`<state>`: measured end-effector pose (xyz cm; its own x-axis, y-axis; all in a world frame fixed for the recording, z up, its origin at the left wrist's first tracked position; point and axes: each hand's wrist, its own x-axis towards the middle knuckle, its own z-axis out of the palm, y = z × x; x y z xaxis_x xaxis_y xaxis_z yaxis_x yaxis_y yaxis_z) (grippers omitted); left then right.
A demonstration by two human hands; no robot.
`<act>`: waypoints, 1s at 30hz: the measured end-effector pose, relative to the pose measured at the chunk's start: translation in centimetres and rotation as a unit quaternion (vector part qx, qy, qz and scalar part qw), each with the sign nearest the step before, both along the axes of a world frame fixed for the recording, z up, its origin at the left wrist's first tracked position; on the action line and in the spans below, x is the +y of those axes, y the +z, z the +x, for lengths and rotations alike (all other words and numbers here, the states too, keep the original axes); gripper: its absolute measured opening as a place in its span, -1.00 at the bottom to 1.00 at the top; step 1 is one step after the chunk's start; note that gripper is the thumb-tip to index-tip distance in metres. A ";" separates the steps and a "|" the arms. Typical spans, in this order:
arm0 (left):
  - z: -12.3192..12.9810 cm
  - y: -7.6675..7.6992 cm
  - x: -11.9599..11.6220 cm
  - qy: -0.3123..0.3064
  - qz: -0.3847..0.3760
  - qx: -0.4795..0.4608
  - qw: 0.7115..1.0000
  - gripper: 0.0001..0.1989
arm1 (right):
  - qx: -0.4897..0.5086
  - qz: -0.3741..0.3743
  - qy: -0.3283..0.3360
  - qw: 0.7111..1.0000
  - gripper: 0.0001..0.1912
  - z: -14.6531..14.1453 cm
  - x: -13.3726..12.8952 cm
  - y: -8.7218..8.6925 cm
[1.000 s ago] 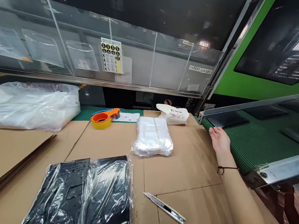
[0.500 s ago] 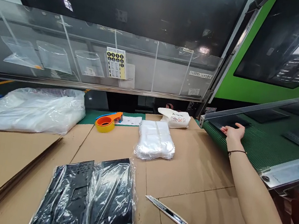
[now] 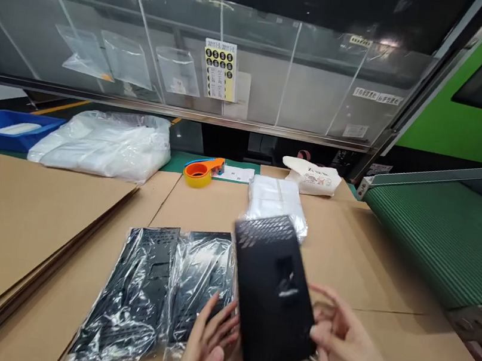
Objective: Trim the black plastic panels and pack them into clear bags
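Well, the right hand (image 3: 336,333) curls around the edge of a black perforated panel (image 3: 272,300), tilted above cardboard sheets (image 3: 373,266); the left hand (image 3: 207,344), fingers spread, nears its opposite edge. An edge hold keeps it steady.

Yellow sticker sheet (image 3: 220,70) on clear panel (image 3: 309,88), print too small to read
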<state>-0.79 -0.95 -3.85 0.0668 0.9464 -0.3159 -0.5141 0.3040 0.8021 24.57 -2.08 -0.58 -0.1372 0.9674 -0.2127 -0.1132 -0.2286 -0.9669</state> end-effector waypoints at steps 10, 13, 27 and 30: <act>0.7 -1.2 -1.5 -0.053 -0.199 -0.304 0.930 -0.73 | -0.475 0.112 0.045 0.872 -0.67 -0.2 0.1 -5.0; 1.7 -2.8 -2.5 -0.130 -0.164 -0.384 0.899 -0.61 | -0.494 0.133 0.075 0.856 -0.70 -1.0 0.6 -5.6; 2.0 -2.0 -5.1 -0.183 -0.179 -0.369 0.894 -0.56 | -0.394 0.279 0.170 0.859 -0.60 -1.5 -2.4 5.0; 1.9 -2.0 -5.3 -0.189 -0.156 -0.384 0.890 -0.59 | -0.393 0.313 0.169 0.848 -0.56 -2.3 -1.8 5.6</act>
<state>1.07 -6.26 -5.82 0.6709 0.6854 -0.2829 -0.6886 0.7175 0.1053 22.29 -3.87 5.05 -0.4834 0.8581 0.1732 0.5927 0.4664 -0.6566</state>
